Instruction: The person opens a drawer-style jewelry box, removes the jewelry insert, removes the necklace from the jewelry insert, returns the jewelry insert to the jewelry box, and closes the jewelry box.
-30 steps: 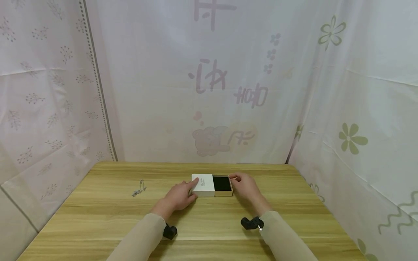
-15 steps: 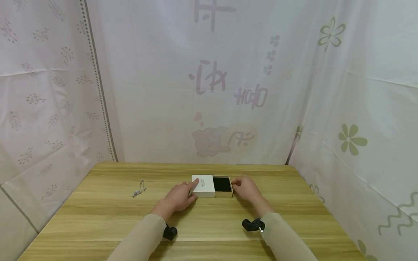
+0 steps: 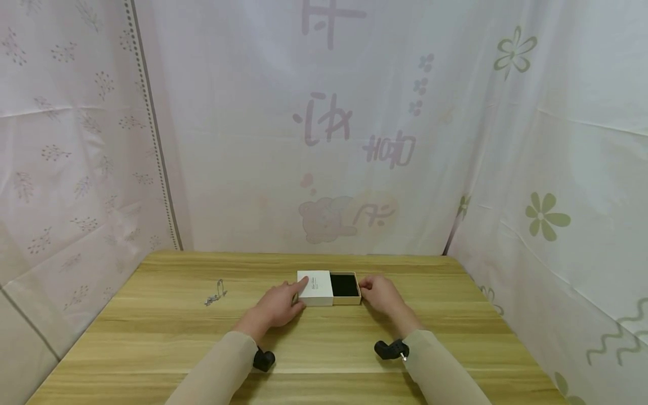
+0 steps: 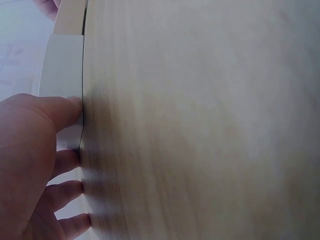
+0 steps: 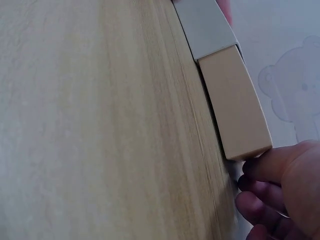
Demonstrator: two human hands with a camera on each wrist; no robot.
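A small white box (image 3: 315, 288) with dark lettering lies on the wooden table. Its tan drawer (image 3: 346, 301), lined with black, sticks out about halfway to the right. My left hand (image 3: 275, 304) grips the left end of the white sleeve, forefinger on top and thumb on the near side. At the drawer's outer end is my right hand (image 3: 382, 293), thumb and bent fingers against the end face; the right wrist view shows the thumb (image 5: 265, 165) at its corner. A silver chain (image 3: 216, 292) lies loosely to the left, apart from both hands.
The wooden table (image 3: 324, 354) reaches back to a printed white curtain (image 3: 243, 140), with more curtain along both sides. Black wrist-camera mounts (image 3: 390, 349) sit below both hands, at the beige sleeves (image 3: 442, 365).
My right forefinger has come down off the drawer's top edge, and the fingers now bunch at its end face. The left hand, box and chain stay in place.
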